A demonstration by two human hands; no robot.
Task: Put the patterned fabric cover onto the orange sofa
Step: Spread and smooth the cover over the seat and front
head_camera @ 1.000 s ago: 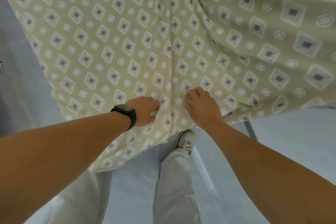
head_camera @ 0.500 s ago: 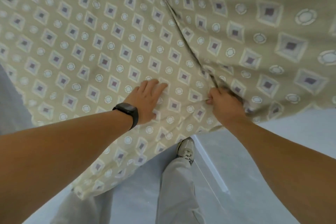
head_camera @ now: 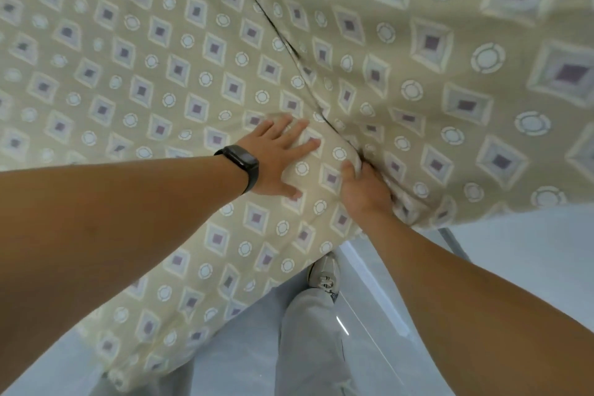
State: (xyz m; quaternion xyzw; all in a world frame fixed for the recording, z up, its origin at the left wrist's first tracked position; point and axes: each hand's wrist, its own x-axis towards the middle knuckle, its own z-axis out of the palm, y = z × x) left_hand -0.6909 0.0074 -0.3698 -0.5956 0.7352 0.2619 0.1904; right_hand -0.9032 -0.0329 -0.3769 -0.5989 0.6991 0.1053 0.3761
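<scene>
From the head view, the left hand (head_camera: 279, 159) lay flat with straight, spread fingers pressing on the patterned fabric cover (head_camera: 180, 74), which filled the frame above and to both sides of it. Just beside it the right hand (head_camera: 364, 191) curled into a dark crease, gripping bunched cover (fingertips hidden); below both, a grey shoe (head_camera: 324, 272) stood on the pale floor (head_camera: 514, 267).

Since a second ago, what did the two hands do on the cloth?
The left hand opened from a curled grip and now presses flat on the patterned fabric cover, further up. The right hand moved right to the dark crease and now grips a bunched fold there. The cover still drapes everything; the black wristband and the shoe are unchanged.
</scene>
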